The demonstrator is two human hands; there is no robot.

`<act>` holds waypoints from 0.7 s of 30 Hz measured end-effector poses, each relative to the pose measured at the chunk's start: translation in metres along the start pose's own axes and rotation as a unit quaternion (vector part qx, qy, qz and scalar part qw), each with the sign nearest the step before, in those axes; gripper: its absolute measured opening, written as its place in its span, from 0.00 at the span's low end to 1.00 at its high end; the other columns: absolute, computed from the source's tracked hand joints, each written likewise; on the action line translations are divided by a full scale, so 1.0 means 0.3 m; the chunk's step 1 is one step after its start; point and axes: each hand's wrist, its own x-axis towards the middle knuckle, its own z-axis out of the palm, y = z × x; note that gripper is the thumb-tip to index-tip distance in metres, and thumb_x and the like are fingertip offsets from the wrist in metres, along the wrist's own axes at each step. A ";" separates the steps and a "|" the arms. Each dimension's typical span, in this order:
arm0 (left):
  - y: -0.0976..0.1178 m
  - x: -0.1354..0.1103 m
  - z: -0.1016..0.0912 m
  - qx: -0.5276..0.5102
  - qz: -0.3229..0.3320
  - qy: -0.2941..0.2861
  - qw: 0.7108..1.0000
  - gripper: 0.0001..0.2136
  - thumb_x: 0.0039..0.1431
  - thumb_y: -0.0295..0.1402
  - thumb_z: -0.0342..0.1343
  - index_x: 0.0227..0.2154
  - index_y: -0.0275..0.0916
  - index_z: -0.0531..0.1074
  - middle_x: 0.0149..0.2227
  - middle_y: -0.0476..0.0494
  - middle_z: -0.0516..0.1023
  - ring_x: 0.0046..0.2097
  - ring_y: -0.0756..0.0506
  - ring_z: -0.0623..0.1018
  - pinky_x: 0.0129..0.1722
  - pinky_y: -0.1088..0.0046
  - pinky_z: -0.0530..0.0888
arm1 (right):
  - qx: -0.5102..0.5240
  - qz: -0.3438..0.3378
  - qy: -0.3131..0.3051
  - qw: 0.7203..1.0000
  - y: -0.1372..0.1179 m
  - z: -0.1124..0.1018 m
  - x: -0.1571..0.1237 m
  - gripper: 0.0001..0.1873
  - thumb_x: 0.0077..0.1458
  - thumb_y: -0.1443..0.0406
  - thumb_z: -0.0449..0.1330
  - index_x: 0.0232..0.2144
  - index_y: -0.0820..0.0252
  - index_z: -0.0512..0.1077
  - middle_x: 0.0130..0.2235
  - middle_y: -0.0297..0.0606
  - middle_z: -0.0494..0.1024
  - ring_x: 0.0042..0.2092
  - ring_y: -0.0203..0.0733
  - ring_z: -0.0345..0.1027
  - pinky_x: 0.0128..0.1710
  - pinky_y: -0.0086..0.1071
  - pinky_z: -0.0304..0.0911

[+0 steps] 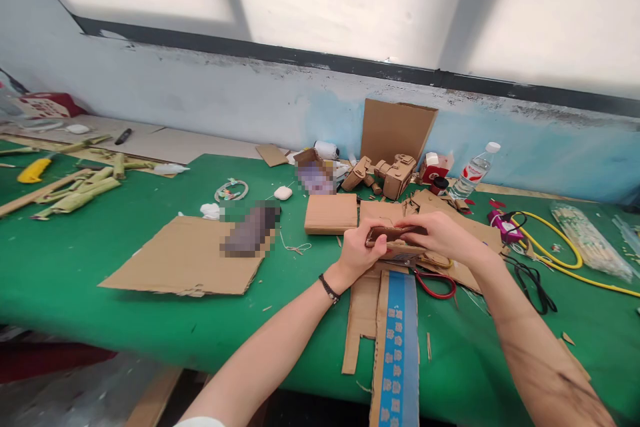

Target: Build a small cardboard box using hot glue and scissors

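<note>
Both my hands hold one small folded cardboard piece (393, 235) above the green table (75, 267). My left hand (361, 250) grips its left end, fingers curled round it; a dark band sits on that wrist. My right hand (440, 235) pinches the right end from above. Under the hands lie flat cardboard strips (363, 320), one with a blue printed face (399, 347), and red-handled scissors (436, 285).
A large cardboard sheet (185, 260) lies at left, a cardboard block (331, 213) and small cardboard models (393, 177) behind. A water bottle (474, 173), yellow cable (560, 247), bagged sticks (590, 240) and a pink tool (503, 225) are at right. Bamboo pieces (80, 190) lie far left.
</note>
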 end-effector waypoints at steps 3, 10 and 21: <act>0.000 0.003 0.000 0.001 -0.003 0.003 1.000 0.14 0.74 0.49 0.57 0.45 0.43 0.79 0.32 0.47 0.88 0.29 0.47 0.85 0.30 0.74 0.79 | -0.020 0.002 -0.022 1.000 0.015 -0.026 0.005 0.17 0.75 0.63 0.57 0.48 0.48 0.87 0.45 0.36 0.92 0.41 0.45 0.83 0.40 0.33 0.66; -0.006 0.003 0.005 0.004 -0.014 0.016 1.000 0.14 0.72 0.47 0.58 0.45 0.43 0.80 0.32 0.46 0.88 0.27 0.48 0.83 0.30 0.74 0.78 | -0.140 -0.011 -0.014 0.990 0.043 0.004 0.016 0.17 0.77 0.64 0.55 0.44 0.51 0.85 0.40 0.39 0.91 0.36 0.44 0.80 0.35 0.34 0.57; -0.014 -0.011 0.011 -0.002 -0.053 0.024 0.998 0.15 0.70 0.48 0.57 0.45 0.43 0.80 0.36 0.44 0.89 0.33 0.45 0.86 0.34 0.72 0.82 | -0.107 0.027 -0.038 0.993 0.061 -0.058 0.020 0.13 0.74 0.64 0.60 0.45 0.49 0.86 0.41 0.36 0.92 0.38 0.44 0.83 0.34 0.32 0.61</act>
